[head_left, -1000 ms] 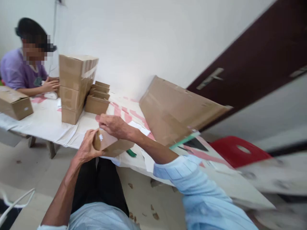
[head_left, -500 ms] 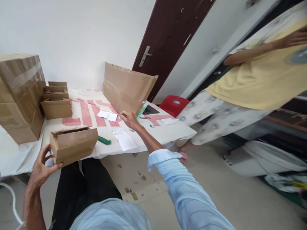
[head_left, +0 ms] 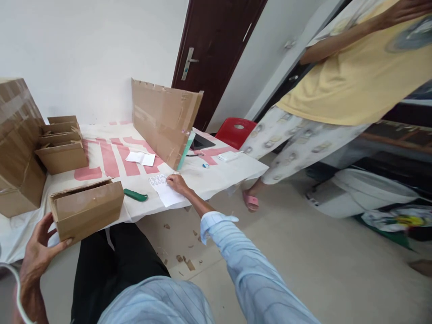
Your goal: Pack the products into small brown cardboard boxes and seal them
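My left hand grips the left end of a small cardboard box at the table's front edge, thumb below and fingers behind. My right hand is on the right side of a white sheet with small round stickers, its fingers pressed together; whatever they hold is too small to make out. A green cutter lies between the box and the sheet. Behind them is a folded white paper.
Open small boxes and large taped cartons stand at the left. A cardboard panel stands upright on the table. A red chair and a person in a yellow shirt are at the right.
My right hand has moved down from beside the folded paper and panel onto the sticker sheet. The camera view has shifted right. My left hand still holds the box.
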Motion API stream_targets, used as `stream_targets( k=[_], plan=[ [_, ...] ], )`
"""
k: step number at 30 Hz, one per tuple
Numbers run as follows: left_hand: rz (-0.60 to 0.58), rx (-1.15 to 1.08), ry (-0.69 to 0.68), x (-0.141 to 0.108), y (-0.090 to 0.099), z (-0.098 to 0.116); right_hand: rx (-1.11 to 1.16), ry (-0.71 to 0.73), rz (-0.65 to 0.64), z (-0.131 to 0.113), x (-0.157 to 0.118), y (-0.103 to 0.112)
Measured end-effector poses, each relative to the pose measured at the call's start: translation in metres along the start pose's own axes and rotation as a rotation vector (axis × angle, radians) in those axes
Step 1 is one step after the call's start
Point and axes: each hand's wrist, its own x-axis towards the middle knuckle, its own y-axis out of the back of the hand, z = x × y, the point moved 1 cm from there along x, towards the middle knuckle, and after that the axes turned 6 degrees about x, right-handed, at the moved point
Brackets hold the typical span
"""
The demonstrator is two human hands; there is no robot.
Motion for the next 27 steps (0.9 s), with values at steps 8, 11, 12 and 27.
stream_targets(
  k=[8, 11, 12, 27],
  plan=[
    [0.005, 0.001, 0.043, 0.002, 0.000, 0.002, -0.064, -0.017, 0.008, 0.003, 0.007, -0.009],
    [0.000, 0.017, 0.023, 0.002, 0.001, 0.002, -0.090, -0.030, 0.010, 0.004, 0.009, -0.011],
    [-0.003, 0.019, 0.015, 0.002, 0.001, 0.002, -0.097, -0.035, 0.011, 0.004, 0.010, -0.012],
    [0.013, 0.018, 0.023, -0.004, -0.001, 0.005, -0.148, -0.047, 0.069, 0.006, 0.004, -0.021]
  ],
)
